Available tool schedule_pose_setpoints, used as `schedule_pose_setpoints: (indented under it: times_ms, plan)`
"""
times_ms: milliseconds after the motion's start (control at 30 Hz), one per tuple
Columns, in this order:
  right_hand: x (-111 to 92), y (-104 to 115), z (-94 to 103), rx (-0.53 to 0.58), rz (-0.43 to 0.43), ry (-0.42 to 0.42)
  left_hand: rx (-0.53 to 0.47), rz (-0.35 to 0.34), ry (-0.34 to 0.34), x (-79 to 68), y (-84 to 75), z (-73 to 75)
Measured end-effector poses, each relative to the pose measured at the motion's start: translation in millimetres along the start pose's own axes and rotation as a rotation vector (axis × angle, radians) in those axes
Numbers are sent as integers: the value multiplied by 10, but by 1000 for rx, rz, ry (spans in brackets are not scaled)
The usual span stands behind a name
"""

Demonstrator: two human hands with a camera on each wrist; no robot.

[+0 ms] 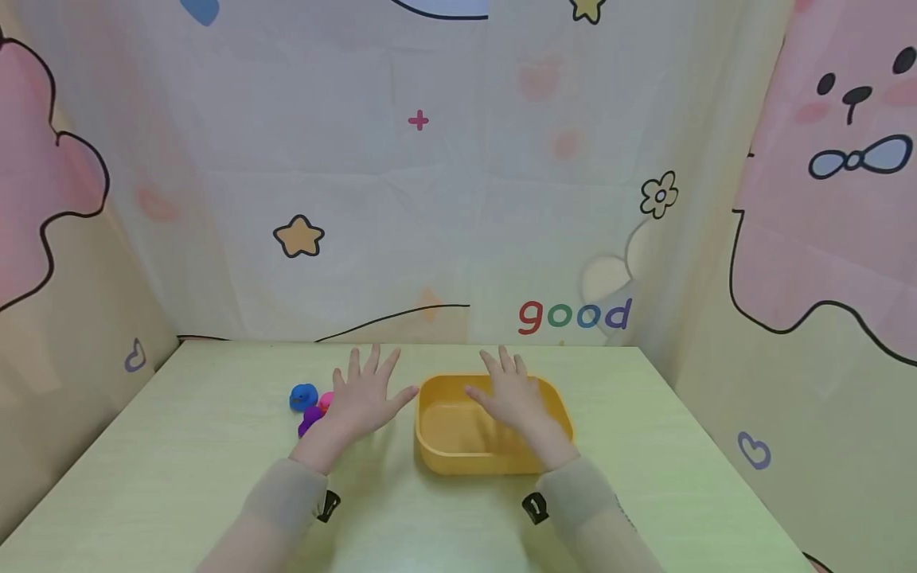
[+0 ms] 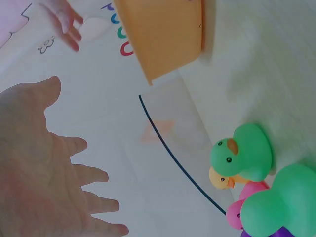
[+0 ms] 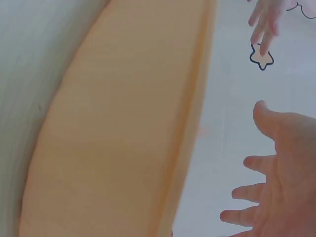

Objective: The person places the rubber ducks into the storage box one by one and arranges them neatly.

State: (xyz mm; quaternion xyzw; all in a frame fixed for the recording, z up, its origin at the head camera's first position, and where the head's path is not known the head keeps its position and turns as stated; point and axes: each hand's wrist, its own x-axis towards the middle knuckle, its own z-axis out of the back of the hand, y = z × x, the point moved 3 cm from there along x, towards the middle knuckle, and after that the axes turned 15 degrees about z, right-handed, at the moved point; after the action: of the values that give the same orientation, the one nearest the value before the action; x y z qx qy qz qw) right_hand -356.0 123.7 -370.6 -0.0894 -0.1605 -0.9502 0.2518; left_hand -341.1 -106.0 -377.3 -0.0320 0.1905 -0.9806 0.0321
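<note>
Hovering, left hand [image 1: 364,399] and right hand [image 1: 513,398] are held, fingers spread; blue duck [image 1: 304,397] at left's nine o'clock, tub [image 1: 476,464] at three; green ducks [image 2: 294,200] are shown only by left wrist.

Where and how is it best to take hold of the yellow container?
Probably by the two side walls of the yellow container, left hand and right hand coming from above: it stands upright, open-topped, with a raised rim to pinch.
</note>
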Motion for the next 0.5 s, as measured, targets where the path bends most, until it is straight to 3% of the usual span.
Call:
schedule_pose_setpoints:
  times_ms: [200,500]
  plan:
    - [-13,-196,158,36,-56,-77,-107,-36,-36,55,111,171]
    - [-139,-628,328,126,-181,-152,-337,-58,-22,170,452,331]
